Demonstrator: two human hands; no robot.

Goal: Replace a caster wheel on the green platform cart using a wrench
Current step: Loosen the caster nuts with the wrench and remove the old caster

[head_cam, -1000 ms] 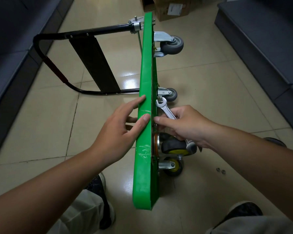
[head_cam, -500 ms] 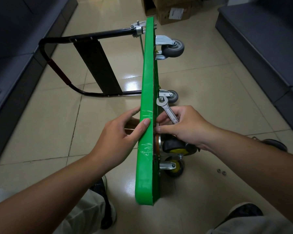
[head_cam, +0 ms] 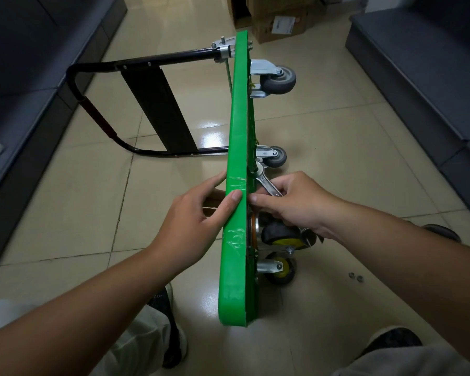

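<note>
The fingers [head_cam: 258, 198] of the right hand [head_cam: 296, 204] curl round the handle of a silver wrench [head_cam: 266, 183], forefinger stretched to the underside of the green platform cart [head_cam: 238, 131], which stands on its side edge on the floor. Across that edge, the left hand [head_cam: 190, 221] grips the deck, thumb hooked over the rim and fingers [head_cam: 215, 183] against the deck's top face. Just below the right hand sits a black caster wheel [head_cam: 282, 233] with a yellow hub, and a second yellow-hubbed caster [head_cam: 278, 270] lies nearer the person. Beyond the wrench head are two grey casters [head_cam: 276, 156], one near and one at the far end. The black folding handle [head_cam: 114, 66] juts left from the far end. Two small nuts [head_cam: 356, 276] lie apart to the right on the glossy beige tiled floor [head_cam: 337, 137]. Dark upholstered seating [head_cam: 418, 63] lines both sides of the room, and cardboard boxes [head_cam: 277, 20] stand at the far end. Dark shoes [head_cam: 166, 321] show below the forearms.
</note>
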